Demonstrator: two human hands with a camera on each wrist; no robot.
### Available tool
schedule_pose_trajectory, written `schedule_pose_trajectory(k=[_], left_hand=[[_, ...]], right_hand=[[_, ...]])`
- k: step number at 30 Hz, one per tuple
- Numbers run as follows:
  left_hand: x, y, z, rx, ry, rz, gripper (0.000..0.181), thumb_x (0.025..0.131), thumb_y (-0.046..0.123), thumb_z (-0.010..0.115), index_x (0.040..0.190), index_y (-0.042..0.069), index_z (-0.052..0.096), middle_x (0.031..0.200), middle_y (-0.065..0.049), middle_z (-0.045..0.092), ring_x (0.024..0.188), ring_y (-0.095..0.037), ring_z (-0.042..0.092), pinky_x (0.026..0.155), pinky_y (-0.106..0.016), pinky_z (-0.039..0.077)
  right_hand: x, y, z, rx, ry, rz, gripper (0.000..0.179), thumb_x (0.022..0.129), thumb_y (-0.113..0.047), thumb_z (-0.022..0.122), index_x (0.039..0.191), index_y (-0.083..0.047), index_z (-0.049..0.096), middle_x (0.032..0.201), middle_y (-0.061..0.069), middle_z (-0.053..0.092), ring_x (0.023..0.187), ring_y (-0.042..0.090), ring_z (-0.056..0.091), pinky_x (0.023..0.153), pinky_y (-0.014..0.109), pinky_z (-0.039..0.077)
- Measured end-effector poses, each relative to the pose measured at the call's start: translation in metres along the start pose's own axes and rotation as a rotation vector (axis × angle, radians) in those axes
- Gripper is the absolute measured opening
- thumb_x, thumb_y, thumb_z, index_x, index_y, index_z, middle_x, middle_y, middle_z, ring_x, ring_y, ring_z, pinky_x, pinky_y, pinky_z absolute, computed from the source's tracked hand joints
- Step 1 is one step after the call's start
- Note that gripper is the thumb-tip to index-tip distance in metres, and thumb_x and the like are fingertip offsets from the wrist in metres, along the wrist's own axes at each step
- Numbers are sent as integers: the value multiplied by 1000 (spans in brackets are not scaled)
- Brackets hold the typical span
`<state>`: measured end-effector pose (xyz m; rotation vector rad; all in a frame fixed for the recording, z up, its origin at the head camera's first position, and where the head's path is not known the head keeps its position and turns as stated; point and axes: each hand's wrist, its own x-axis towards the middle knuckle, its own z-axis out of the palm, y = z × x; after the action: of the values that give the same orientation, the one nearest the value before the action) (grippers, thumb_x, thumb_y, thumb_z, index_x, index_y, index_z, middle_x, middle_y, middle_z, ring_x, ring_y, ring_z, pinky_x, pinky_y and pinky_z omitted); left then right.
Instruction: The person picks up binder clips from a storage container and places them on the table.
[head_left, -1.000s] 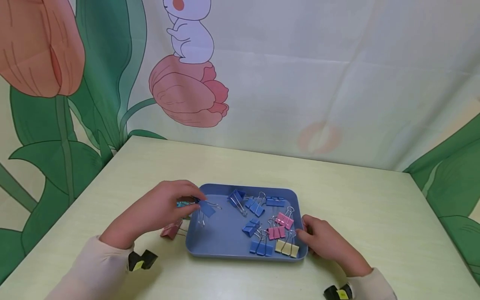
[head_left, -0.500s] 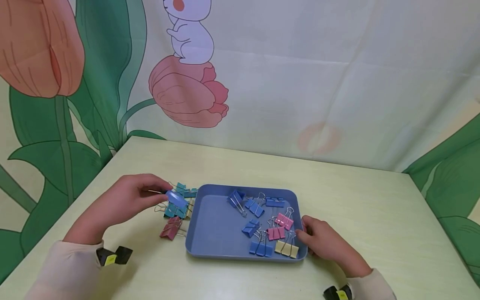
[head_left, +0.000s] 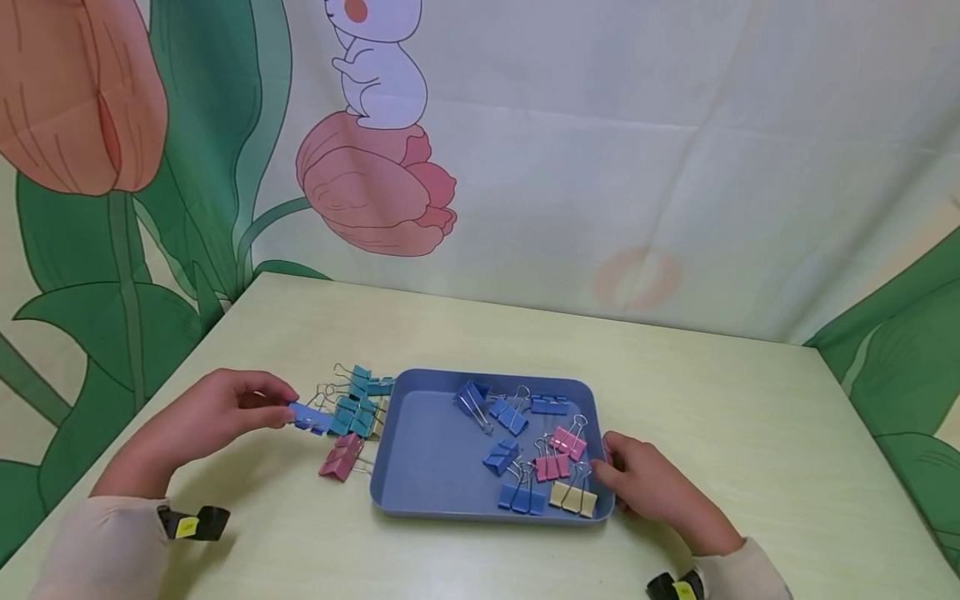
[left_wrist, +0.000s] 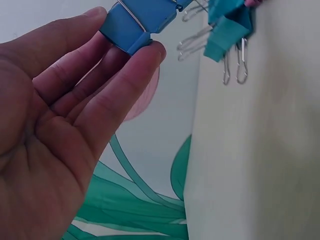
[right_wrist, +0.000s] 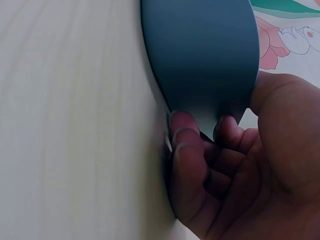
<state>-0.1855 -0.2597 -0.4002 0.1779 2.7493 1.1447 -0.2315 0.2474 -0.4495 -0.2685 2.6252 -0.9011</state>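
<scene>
My left hand pinches a blue binder clip between thumb and fingers, left of the pile of clips beside the tray. In the left wrist view the thumb and fingertips hold one end of this blue binder clip. Teal binder clips lie close to it, with a dark pink binder clip nearer the front. The right hand grips the right edge of the blue-grey tray. Seen from the right wrist, its fingers curl at the tray's underside, and the thumb is partly hidden.
Inside the tray's right half lie several blue binder clips, two pink binder clips and a yellow binder clip. Another yellow clip shows against the tray's left wall. A printed curtain hangs behind the pale table.
The left hand has carried the blue binder clip leftward, from above the tray's left end, over the teal clips, to their left side. My right hand and the tray have stayed put.
</scene>
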Motion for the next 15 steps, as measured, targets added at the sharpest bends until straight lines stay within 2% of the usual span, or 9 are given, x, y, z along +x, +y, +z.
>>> schedule_pose_trajectory(k=[4, 6, 10, 15], left_hand=[[0, -12, 0, -34, -52, -59, 38, 89, 37, 69, 116, 10, 66, 106, -6, 69, 93, -17, 67, 87, -43, 54], [0, -18, 0, -53, -82, -88, 39, 89, 37, 68, 117, 9, 65, 104, -5, 68, 92, -17, 67, 85, -39, 53], [0, -30, 3, -106, -135, -103, 37, 91, 32, 66, 117, 5, 64, 107, -8, 66, 93, -19, 67, 82, -32, 54], [3, -44, 7, -150, -165, -102, 34, 92, 28, 65, 116, 4, 65, 108, -9, 65, 93, -19, 65, 80, -28, 53]], right_hand=[[0, 0, 0, -4, 2, 0, 14, 94, -19, 59, 86, -10, 52, 67, 5, 55, 53, 18, 52, 48, 29, 45], [1, 0, 0, -1, 0, 2, 14, 94, -19, 60, 86, -10, 53, 67, 5, 55, 53, 18, 52, 49, 29, 45], [1, 0, 0, 3, -3, 2, 14, 93, -19, 60, 86, -10, 53, 67, 5, 55, 53, 18, 52, 49, 29, 45], [1, 1, 0, -3, 1, -5, 14, 94, -20, 59, 86, -10, 53, 67, 5, 55, 52, 18, 52, 48, 29, 45]])
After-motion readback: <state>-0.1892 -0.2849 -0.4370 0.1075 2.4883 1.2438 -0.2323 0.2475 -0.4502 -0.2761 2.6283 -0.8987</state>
